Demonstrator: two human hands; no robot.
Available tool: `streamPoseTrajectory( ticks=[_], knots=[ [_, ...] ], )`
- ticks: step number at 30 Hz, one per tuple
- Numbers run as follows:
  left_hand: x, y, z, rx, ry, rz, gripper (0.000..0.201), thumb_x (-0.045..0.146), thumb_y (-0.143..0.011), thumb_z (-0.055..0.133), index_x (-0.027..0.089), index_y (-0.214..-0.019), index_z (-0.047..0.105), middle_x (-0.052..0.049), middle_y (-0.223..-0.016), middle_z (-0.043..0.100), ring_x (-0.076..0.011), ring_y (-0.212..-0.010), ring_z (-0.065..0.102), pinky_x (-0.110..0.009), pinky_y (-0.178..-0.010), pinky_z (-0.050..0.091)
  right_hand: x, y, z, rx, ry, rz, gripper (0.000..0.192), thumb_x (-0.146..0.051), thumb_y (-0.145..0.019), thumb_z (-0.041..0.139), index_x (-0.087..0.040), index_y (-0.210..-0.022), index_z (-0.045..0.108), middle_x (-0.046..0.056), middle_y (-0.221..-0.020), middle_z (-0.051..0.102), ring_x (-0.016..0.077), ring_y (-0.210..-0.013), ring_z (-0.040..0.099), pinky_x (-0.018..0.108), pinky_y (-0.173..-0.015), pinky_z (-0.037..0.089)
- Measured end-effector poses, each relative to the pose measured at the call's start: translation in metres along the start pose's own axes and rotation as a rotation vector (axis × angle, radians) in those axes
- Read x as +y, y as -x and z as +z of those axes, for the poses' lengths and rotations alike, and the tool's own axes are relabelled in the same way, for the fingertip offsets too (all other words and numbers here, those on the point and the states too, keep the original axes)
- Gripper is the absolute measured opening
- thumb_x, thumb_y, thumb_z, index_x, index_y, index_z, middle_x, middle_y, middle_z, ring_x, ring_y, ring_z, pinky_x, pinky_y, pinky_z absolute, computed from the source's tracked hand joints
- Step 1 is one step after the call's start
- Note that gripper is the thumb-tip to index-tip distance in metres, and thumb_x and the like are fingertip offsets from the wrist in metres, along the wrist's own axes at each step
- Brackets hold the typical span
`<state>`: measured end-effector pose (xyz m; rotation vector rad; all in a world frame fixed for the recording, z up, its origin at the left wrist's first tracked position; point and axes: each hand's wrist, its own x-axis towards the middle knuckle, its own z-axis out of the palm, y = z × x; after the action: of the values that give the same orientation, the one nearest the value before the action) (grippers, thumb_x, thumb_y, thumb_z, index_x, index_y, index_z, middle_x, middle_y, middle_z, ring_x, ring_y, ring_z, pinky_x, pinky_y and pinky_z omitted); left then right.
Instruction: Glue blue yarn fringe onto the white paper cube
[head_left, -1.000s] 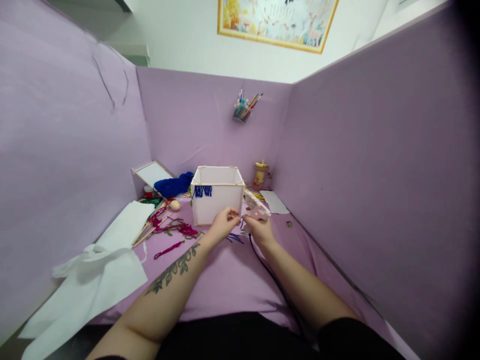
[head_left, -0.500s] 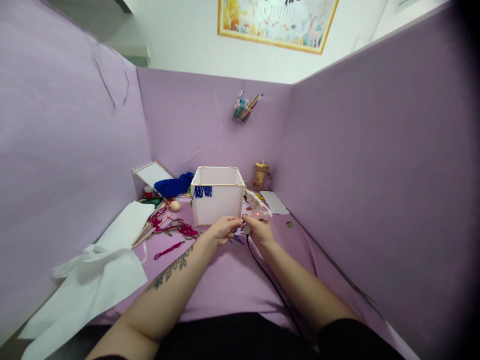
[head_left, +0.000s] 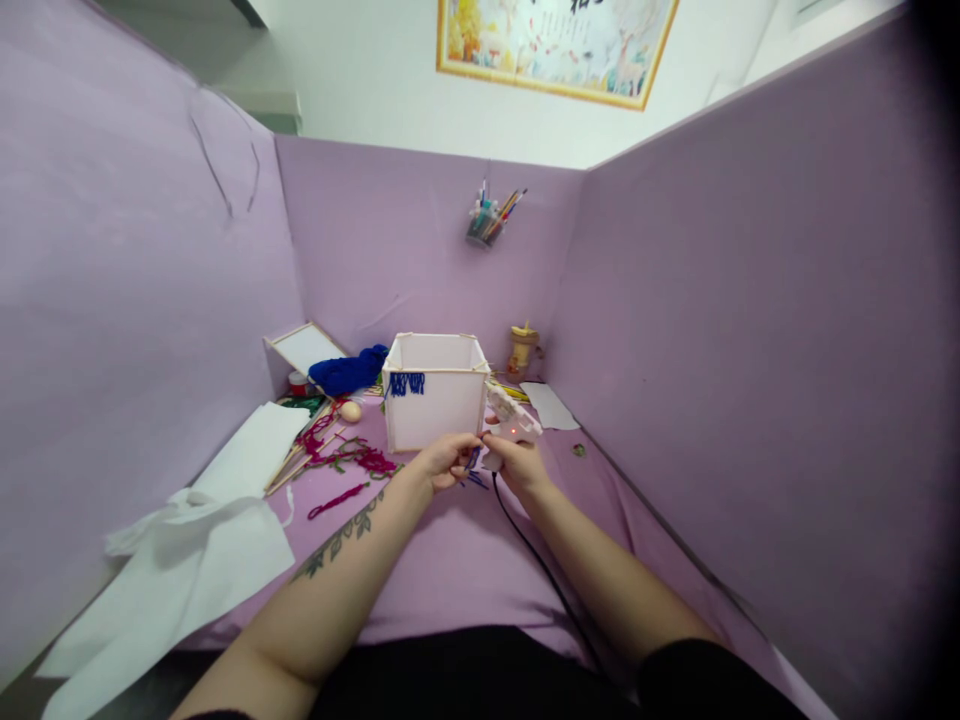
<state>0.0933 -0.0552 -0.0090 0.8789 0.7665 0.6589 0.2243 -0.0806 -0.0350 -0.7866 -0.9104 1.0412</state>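
My left hand (head_left: 447, 462) pinches a short piece of blue yarn (head_left: 472, 459) in front of the box. Wrapped around the handle of a white-and-pink glue gun (head_left: 514, 428) is my right hand (head_left: 516, 462); a red light glows on the gun, and a black cord runs down from it. The fingertips of both hands almost meet. A white open-topped box (head_left: 439, 415) with stick edges stands just behind them, bearing a row of blue yarn fringe (head_left: 407, 384) at its upper left front. More cut blue strands (head_left: 475, 481) lie on the cloth below my hands.
Left of the box lie a blue yarn bundle (head_left: 348, 371), magenta yarn (head_left: 371, 460), thin wooden sticks and white sheets (head_left: 247, 450). A brown cup (head_left: 523, 350) stands behind on the right, near a white paper (head_left: 551, 406). Purple panels (head_left: 420, 250) enclose the table; a pen holder (head_left: 486, 225) hangs at the back.
The left fingers have loosened and shifted slightly, showing more of the blue yarn. The glue gun has tilted and moved a little to the left.
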Motion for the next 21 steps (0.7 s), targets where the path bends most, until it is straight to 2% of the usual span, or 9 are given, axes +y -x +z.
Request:
streamPoseTrajectory(
  ticks=[5, 9, 10, 12, 15, 18, 21],
  knots=[
    [-0.001, -0.001, -0.002, -0.012, -0.077, -0.008, 0.016, 0.019, -0.067, 0.067, 0.015, -0.074, 0.053, 0.009, -0.054, 0.039, -0.001, -0.04, 0.026, -0.014, -0.037, 0.009, -0.001, -0.002, -0.004, 0.064, 0.059, -0.071, 0.039, -0.028, -0.055, 0.08, -0.02, -0.088, 0.061, -0.003, -0.07, 0.065, 0.0157, -0.061, 0.061, 0.028, -0.06, 0.048],
    [-0.003, -0.002, -0.001, 0.21, -0.154, 0.162, 0.021, 0.028, -0.074, 0.069, 0.014, -0.085, 0.058, 0.003, -0.071, 0.055, -0.0008, -0.042, 0.035, -0.014, -0.035, 0.016, -0.012, -0.002, -0.008, 0.142, 0.245, -0.132, 0.036, -0.032, -0.058, 0.078, -0.018, -0.088, 0.064, 0.001, -0.074, 0.067, 0.0165, -0.063, 0.061, 0.029, -0.059, 0.047],
    [-0.003, -0.001, 0.0, 0.229, -0.164, 0.205, 0.023, 0.03, -0.074, 0.071, 0.014, -0.087, 0.059, 0.001, -0.075, 0.058, -0.0008, -0.043, 0.038, -0.014, -0.035, 0.018, -0.015, -0.001, -0.008, 0.146, 0.303, -0.143, 0.035, -0.033, -0.059, 0.077, -0.018, -0.088, 0.065, 0.002, -0.074, 0.067, 0.0167, -0.063, 0.06, 0.029, -0.058, 0.047],
    [-0.005, 0.0, 0.003, 0.159, -0.175, 0.25, 0.031, 0.034, -0.072, 0.075, 0.013, -0.091, 0.063, -0.001, -0.078, 0.061, -0.0012, -0.045, 0.042, -0.014, -0.036, 0.022, -0.018, 0.0, -0.008, 0.13, 0.388, -0.157, 0.033, -0.034, -0.061, 0.075, -0.017, -0.088, 0.066, 0.002, -0.072, 0.066, 0.0169, -0.062, 0.059, 0.029, -0.057, 0.046],
    [-0.009, 0.001, 0.004, 0.017, -0.163, 0.241, 0.044, 0.04, -0.066, 0.081, 0.011, -0.096, 0.067, -0.003, -0.078, 0.064, -0.0049, -0.052, 0.053, -0.014, -0.039, 0.028, -0.016, 0.0, -0.008, 0.091, 0.457, -0.199, 0.033, -0.034, -0.062, 0.07, -0.017, -0.09, 0.065, 0.003, -0.076, 0.067, 0.0176, -0.065, 0.06, 0.029, -0.059, 0.047],
    [-0.013, -0.001, 0.004, 0.012, -0.142, 0.24, 0.048, 0.042, -0.062, 0.084, 0.01, -0.094, 0.067, -0.005, -0.076, 0.066, -0.009, -0.06, 0.06, -0.015, -0.047, 0.039, -0.01, -0.002, -0.009, 0.084, 0.513, -0.245, 0.035, -0.033, -0.062, 0.067, -0.017, -0.093, 0.064, 0.005, -0.084, 0.069, 0.0187, -0.071, 0.061, 0.031, -0.064, 0.05],
    [-0.016, -0.004, 0.003, 0.041, -0.189, 0.269, 0.044, 0.039, -0.064, 0.083, 0.01, -0.093, 0.067, -0.004, -0.073, 0.066, -0.0094, -0.06, 0.061, -0.019, -0.056, 0.046, -0.006, -0.004, -0.01, 0.094, 0.534, -0.25, 0.035, -0.032, -0.063, 0.066, -0.016, -0.093, 0.064, 0.006, -0.084, 0.068, 0.0184, -0.07, 0.06, 0.031, -0.063, 0.049]
  ],
)
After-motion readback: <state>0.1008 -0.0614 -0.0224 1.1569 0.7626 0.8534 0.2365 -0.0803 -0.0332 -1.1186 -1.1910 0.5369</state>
